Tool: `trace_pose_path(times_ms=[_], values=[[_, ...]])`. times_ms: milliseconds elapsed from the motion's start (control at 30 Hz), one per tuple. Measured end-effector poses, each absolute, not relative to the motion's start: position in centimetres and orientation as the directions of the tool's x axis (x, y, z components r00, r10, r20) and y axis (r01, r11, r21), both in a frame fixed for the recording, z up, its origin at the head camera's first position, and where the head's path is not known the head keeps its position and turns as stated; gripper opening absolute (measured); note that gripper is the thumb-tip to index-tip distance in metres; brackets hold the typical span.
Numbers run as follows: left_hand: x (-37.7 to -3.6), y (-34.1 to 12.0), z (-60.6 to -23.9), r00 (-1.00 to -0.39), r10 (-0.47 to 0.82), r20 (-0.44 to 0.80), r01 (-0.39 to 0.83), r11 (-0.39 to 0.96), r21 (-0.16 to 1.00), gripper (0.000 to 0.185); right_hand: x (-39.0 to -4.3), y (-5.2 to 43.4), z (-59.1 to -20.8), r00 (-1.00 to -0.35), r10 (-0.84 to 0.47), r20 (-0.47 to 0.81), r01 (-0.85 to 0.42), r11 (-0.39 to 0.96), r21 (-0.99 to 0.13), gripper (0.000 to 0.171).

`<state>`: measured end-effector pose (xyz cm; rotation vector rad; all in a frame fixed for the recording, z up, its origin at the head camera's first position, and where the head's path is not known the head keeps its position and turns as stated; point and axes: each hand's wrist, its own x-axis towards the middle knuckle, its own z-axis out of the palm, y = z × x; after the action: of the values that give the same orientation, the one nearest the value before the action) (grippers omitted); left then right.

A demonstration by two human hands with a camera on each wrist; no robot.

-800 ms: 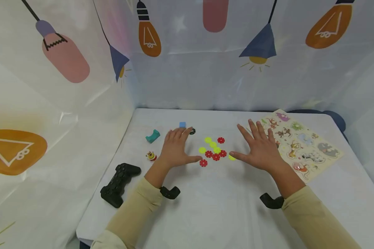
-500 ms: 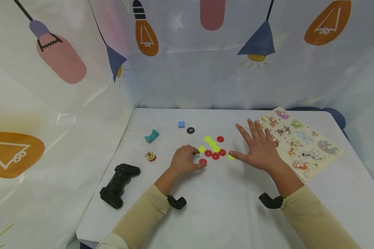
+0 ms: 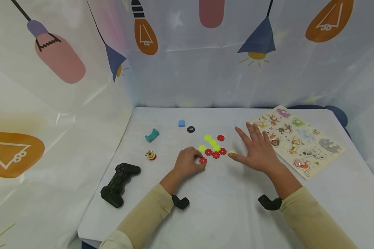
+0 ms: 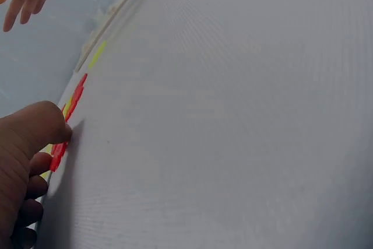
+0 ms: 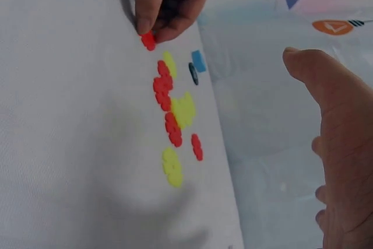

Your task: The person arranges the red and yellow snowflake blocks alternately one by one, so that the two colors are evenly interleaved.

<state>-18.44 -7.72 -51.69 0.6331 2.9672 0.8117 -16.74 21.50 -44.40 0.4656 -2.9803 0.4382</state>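
My left hand (image 3: 188, 162) is low at the near left edge of a group of small notched discs. Its thumb and forefinger pinch a red notched disc (image 3: 203, 160); the right wrist view shows that red disc (image 5: 148, 41) between the fingertips. Several other red discs (image 3: 216, 155) and yellow discs (image 3: 212, 142) lie just beyond, some touching or overlapping. My right hand (image 3: 259, 152) hovers to the right with fingers spread and holds nothing. Its thumb tip overlaps a lone yellow disc (image 3: 232, 152) in the head view; the right wrist view shows this yellow disc (image 5: 172, 167) lying flat.
A sheet of animal stickers (image 3: 302, 145) lies right of my right hand. Farther left are a black game controller (image 3: 119, 185), a small figurine (image 3: 150, 155), a teal curved block (image 3: 152, 135), a blue block (image 3: 181, 123) and a black chip (image 3: 190, 129). A printed curtain hangs behind the table.
My left hand has come down from near the black chip toward me, and its fingers have closed on the nearest red disc. My right hand has hardly moved.
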Motion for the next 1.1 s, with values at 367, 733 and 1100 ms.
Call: trace_pose_path(times_ms=[367,733,1100], values=[[-19.5,-12.8,-52.3,-0.949,0.256,0.184,0.314,0.81,0.495,0.025,-17.1,20.5,-45.5,-0.944,-0.308,0.12,-0.331,0.896,-0.298,0.096],[-16.8,-16.0,-51.5,-0.964,0.231,0.13,0.264,0.8,0.538,0.025,-17.4,19.2,-46.8,-0.927,-0.356,0.119,-0.375,0.875,-0.305,0.091],[-15.4,-16.9,-52.4,-0.96,0.213,0.182,0.28,0.756,0.592,0.025,-19.0,16.4,-47.9,-0.919,-0.348,0.184,-0.392,0.839,-0.377,0.059]])
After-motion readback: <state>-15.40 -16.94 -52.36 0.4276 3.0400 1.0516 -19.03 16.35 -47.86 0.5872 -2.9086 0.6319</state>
